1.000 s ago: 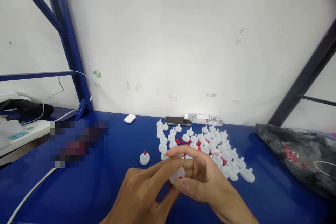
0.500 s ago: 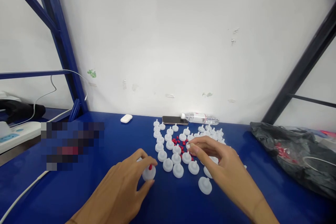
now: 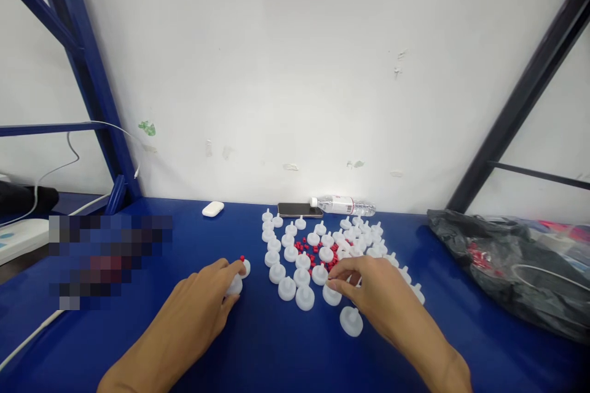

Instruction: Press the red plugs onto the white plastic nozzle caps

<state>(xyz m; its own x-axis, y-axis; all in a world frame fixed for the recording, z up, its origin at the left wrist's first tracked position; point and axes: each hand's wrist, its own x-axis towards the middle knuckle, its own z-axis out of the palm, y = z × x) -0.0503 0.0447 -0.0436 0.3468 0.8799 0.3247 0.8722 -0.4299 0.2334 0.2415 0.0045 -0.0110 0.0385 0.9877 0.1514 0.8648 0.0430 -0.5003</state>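
Left hand (image 3: 207, 295): thumb and fingers closed about the sides of a gripped white piece (image 3: 235, 286), low over the work surface. A red-tipped white piece (image 3: 246, 268) stands upright just beyond these fingertips. Right hand (image 3: 369, 285): thumb and index finger brought nearly together at the top of a stemmed white piece (image 3: 332, 296); whether its stem is pinched cannot be told.

The surface is a blue tabletop (image 3: 276, 356), glossy, extending under both hands. Between the hands and beyond the right grip stand numerous white stemmed pieces (image 3: 287, 288), mostly stem-up, around scattered small red parts (image 3: 315, 249). One tilted white piece (image 3: 351, 322) lies nearer the wearer than the right grip.

Well beyond the grips, along the wall's foot: a white case (image 3: 212, 209), a dark phone (image 3: 297, 210) and a clear bottle (image 3: 343, 206) on its side. Right of the right hand, a black plastic bag (image 3: 530, 295) has red items showing. Left of the left hand: a pixelated patch (image 3: 106, 258), a white power strip (image 3: 23, 239) and a white cable (image 3: 32, 339).

Room: the white wall (image 3: 276, 73) is scuffed and flanked by a blue post (image 3: 92, 92) and a dark post (image 3: 519, 92).
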